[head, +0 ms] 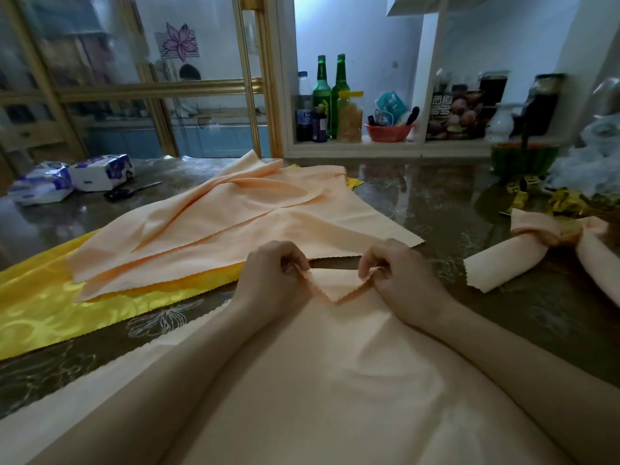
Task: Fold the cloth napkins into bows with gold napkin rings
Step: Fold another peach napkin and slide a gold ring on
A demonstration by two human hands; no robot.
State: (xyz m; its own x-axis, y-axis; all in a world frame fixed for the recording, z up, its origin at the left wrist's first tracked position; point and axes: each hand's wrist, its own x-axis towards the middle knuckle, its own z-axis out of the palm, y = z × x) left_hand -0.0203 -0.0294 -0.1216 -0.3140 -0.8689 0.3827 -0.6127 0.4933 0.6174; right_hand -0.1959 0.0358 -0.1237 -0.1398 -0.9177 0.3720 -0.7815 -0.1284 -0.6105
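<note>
Several loose peach cloth napkins (214,223) with zigzag-cut edges lay heaped at the far left of the dark glossy table (419,196), partly over a shiny yellow satin cloth (50,303). I judged these to be waiting their turn. Nearer and toward the middle, one large peach napkin (335,380) was spread flat in front of the person, its far corner turned back toward them into a small triangle. The left hand (271,276) pinched the left end of that fold with curled fingers, and the right hand (396,273) pinched the right end the same way, so both were closed on the fabric. This read as a first fold or roll only just begun, since the rest of the napkin lay flat and only lightly creased. At the right edge lay a finished peach napkin bow (550,243), its rolled ends splayed and its middle cinched, though the band there was too blurred to call gold for certain. By my judgement one bow was done, one barely started, and the heap not yet folded.
</note>
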